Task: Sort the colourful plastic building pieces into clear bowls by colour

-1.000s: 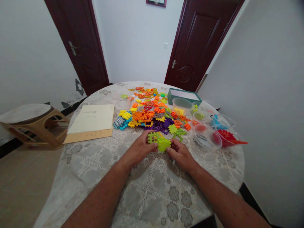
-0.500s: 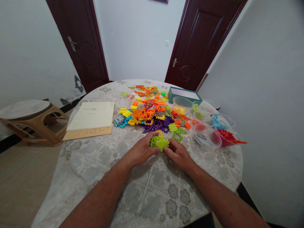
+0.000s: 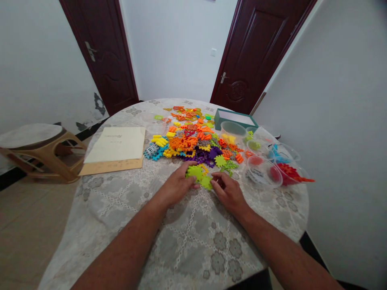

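Observation:
Pinched between the thumb and fingers of my left hand is a lime-green toothed building piece. My right hand grips a second lime-green toothed piece by its right edge. The two pieces meet or overlap at the middle; whether they are joined I cannot tell. Both hands are low over the near side of the pile of colourful plastic building pieces. Just beyond the fingers lie purple pieces and a loose lime-green piece.
A sheet of paper on brown card lies at the left. Clear tubs hold grey pieces, red pieces and blue pieces at the right. Behind them stands a green box. A stool is beside the patterned tablecloth.
The lime-green pieces, earlier held close together and overlapping, are now spread more side by side. My left hand has shifted slightly left and up, with its piece turned flatter.

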The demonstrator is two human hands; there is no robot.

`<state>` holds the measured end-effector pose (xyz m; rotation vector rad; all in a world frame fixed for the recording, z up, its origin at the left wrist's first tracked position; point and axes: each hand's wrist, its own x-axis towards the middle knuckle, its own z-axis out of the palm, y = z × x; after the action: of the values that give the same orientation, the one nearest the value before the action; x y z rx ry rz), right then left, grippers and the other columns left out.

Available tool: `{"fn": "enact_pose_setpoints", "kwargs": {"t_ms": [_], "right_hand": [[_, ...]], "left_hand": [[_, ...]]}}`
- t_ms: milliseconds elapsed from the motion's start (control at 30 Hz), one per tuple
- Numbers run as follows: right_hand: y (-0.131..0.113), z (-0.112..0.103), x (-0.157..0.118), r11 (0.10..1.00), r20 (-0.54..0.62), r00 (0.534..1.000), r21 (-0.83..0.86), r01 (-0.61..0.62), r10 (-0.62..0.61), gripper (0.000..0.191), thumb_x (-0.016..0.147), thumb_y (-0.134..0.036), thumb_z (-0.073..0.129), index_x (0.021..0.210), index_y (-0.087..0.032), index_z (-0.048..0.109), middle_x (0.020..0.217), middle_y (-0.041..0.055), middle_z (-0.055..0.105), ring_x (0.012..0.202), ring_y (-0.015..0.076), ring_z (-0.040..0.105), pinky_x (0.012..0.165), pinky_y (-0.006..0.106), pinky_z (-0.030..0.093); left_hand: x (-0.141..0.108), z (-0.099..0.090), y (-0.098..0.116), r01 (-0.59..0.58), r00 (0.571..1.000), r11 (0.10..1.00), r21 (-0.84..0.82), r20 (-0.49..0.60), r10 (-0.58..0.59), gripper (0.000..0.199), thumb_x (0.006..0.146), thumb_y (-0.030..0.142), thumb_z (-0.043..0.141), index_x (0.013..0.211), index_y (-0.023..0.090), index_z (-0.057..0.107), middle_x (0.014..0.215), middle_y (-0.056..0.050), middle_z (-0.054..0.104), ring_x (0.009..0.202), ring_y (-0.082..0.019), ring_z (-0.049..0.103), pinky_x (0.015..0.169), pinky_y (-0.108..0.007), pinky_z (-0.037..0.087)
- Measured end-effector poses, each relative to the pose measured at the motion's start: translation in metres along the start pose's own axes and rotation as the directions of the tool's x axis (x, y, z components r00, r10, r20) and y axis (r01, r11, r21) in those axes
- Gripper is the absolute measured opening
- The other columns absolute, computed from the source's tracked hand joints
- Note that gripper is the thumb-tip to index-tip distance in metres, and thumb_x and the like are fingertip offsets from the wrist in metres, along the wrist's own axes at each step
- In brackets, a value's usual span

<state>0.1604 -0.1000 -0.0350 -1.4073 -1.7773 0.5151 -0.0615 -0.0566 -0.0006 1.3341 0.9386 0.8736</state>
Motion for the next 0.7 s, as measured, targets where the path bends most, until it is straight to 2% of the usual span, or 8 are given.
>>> {"fn": "enact_pose_setpoints", "kwargs": {"t_ms": [33,100,200,367,433,533,600,700], "right_hand": [[0.002,-0.001,0.0,0.994,-0.027,0.998,-0.102,0.051,-0.054,0.026,0.099,-0.036,0.059,0.12,-0.02,0.065,0.101,0.0075,0.069,0.081,0.0202,0.064,0.077,0.034,0.052],[0.005,0.0,0.0,0.954,0.001,0.99,-0.267,0.137,-0.142,0.031,0.098,-0.036,0.062,0.124,-0.019,0.064,0.119,0.0133,0.068,0.102,0.0264,0.065,0.092,0.042,0.053],[0.004,0.004,-0.002,0.897,0.094,0.983,-0.404,0.181,-0.156,0.041,0.097,-0.038,0.064,0.133,-0.017,0.061,0.128,0.0169,0.064,0.121,0.0324,0.059,0.104,0.048,0.05],[-0.002,0.003,-0.003,0.888,0.142,0.986,-0.437,0.142,-0.087,0.051,0.095,-0.037,0.067,0.14,-0.015,0.056,0.122,0.016,0.063,0.111,0.0299,0.062,0.096,0.044,0.053],[-0.002,-0.001,-0.003,0.89,0.157,0.981,-0.424,0.169,-0.112,0.043,0.096,-0.036,0.066,0.134,-0.016,0.06,0.117,0.0144,0.064,0.106,0.0279,0.063,0.093,0.041,0.053],[0.001,-0.007,-0.001,0.884,0.173,0.972,-0.414,0.217,-0.158,0.02,0.102,-0.032,0.052,0.11,-0.019,0.066,0.102,0.0106,0.065,0.094,0.0236,0.063,0.085,0.034,0.05],[0.005,-0.01,0.0,0.888,0.135,0.979,-0.416,0.196,-0.153,0.026,0.106,-0.029,0.041,0.094,-0.02,0.063,0.088,0.0073,0.064,0.083,0.0212,0.061,0.078,0.032,0.047],[0.015,-0.019,0.004,0.918,-0.027,0.995,-0.39,0.077,-0.095,0.033,0.107,-0.032,0.036,0.083,-0.022,0.056,0.076,0.0029,0.059,0.071,0.0192,0.057,0.069,0.03,0.042]], "left_hand": [[0.002,-0.001,0.001,0.02,0.997,0.999,-0.047,-0.07,-0.024,0.055,0.081,0.015,0.064,0.135,0.024,0.059,0.129,-0.011,0.061,0.111,-0.024,0.063,0.085,-0.034,0.061],[0.005,-0.001,0.002,0.051,0.983,0.984,-0.171,-0.165,-0.079,0.057,0.078,0.011,0.063,0.133,0.024,0.059,0.131,-0.012,0.059,0.114,-0.025,0.063,0.087,-0.036,0.062],[0.007,-0.002,0.005,0.083,0.974,0.94,-0.332,-0.173,-0.147,0.059,0.076,0.008,0.06,0.133,0.022,0.057,0.13,-0.014,0.06,0.11,-0.026,0.066,0.087,-0.039,0.063],[0.005,-0.004,0.008,0.083,0.973,0.898,-0.432,-0.158,-0.166,0.064,0.075,0.003,0.056,0.136,0.021,0.055,0.134,-0.016,0.059,0.109,-0.025,0.066,0.086,-0.04,0.064],[0.004,-0.006,0.008,0.105,0.971,0.889,-0.447,-0.147,-0.188,0.066,0.075,0.002,0.055,0.137,0.022,0.054,0.134,-0.017,0.058,0.107,-0.025,0.067,0.085,-0.041,0.064],[0.005,-0.007,0.008,0.114,0.97,0.887,-0.446,-0.142,-0.196,0.064,0.076,0.002,0.055,0.136,0.023,0.054,0.133,-0.016,0.058,0.105,-0.025,0.067,0.084,-0.044,0.065],[0.005,-0.008,0.008,0.105,0.971,0.884,-0.455,-0.146,-0.19,0.06,0.077,0.002,0.056,0.133,0.023,0.055,0.131,-0.015,0.058,0.106,-0.024,0.067,0.086,-0.043,0.065],[0.006,-0.009,0.008,0.101,0.971,0.876,-0.472,-0.143,-0.189,0.055,0.078,0.001,0.056,0.128,0.022,0.057,0.128,-0.014,0.059,0.107,-0.023,0.067,0.088,-0.042,0.065]]}}
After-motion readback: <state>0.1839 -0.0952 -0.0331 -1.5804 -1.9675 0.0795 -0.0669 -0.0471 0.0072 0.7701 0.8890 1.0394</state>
